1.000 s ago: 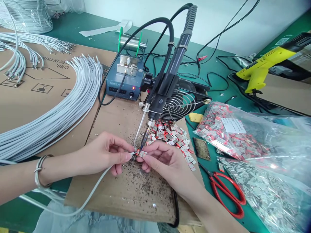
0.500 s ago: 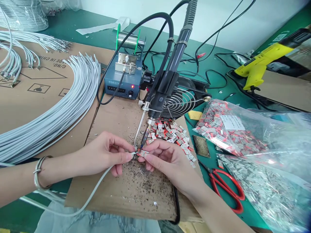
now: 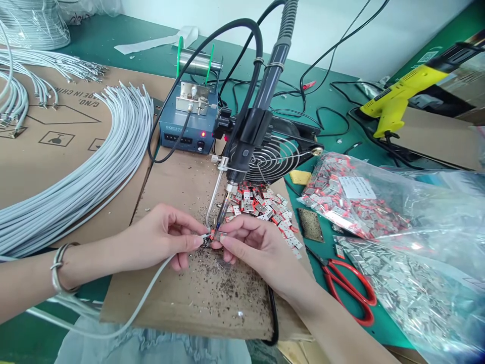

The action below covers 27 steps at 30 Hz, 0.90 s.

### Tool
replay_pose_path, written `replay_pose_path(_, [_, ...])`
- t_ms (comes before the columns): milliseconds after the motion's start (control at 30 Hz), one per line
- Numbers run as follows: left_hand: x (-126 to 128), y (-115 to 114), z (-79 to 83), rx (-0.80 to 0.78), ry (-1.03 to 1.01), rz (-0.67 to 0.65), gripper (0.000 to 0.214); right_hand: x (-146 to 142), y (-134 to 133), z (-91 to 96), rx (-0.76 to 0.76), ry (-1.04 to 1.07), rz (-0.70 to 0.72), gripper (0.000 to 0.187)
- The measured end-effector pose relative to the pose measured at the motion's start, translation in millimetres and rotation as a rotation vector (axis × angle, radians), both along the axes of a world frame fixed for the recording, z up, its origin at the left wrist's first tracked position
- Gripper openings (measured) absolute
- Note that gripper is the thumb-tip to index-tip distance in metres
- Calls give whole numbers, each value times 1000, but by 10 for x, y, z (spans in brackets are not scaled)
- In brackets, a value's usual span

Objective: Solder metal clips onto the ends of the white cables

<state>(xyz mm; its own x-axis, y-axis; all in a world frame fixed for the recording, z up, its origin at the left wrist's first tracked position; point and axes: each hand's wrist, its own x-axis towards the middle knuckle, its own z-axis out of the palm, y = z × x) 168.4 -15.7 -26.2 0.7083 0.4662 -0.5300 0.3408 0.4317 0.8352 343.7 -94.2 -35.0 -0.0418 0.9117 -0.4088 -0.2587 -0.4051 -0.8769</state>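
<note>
My left hand (image 3: 162,241) pinches the end of a grey cable (image 3: 146,296) that trails off toward me. My right hand (image 3: 252,247) pinches a small red and silver connector piece (image 3: 217,235). Cable end and piece meet between my fingertips, right under the tip of a fixed soldering iron (image 3: 242,151) and its bent wire feed tube (image 3: 212,202). All this sits over a cardboard sheet (image 3: 197,288) speckled with dark solder crumbs.
A pile of red connector pieces (image 3: 265,205) lies behind my right hand. Beyond stand a fan (image 3: 276,156) and blue soldering station (image 3: 187,129). Grey cable bundles (image 3: 94,167) curve at left. Red scissors (image 3: 350,293), bags of parts (image 3: 359,202) and a yellow glue gun (image 3: 401,98) fill the right.
Both hands keep their pinch at the iron tip. The view has drifted slightly, so everything sits a little to the left and higher in the picture.
</note>
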Motion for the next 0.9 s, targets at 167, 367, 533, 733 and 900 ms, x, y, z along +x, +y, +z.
replay_pose_path(167, [-9,15,-36,-5,-18,-2,12,3,6,8,-3,-2,1,22])
replay_pose_path(367, [-9,19,-25,-13,2,14,13,10,6,-2,4,16,-1,23])
replay_pose_path(533, [-9,7,2,-9,-6,20,14,26,-6,-7,34,32,7,20])
replay_pose_path(733, [-24,15,12,-14,-6,16,15,25,3,-24,42,46,12,18])
replay_pose_path(900, [-22,37,2,6,56,-19,14,7,10,-24,20,39,16,18])
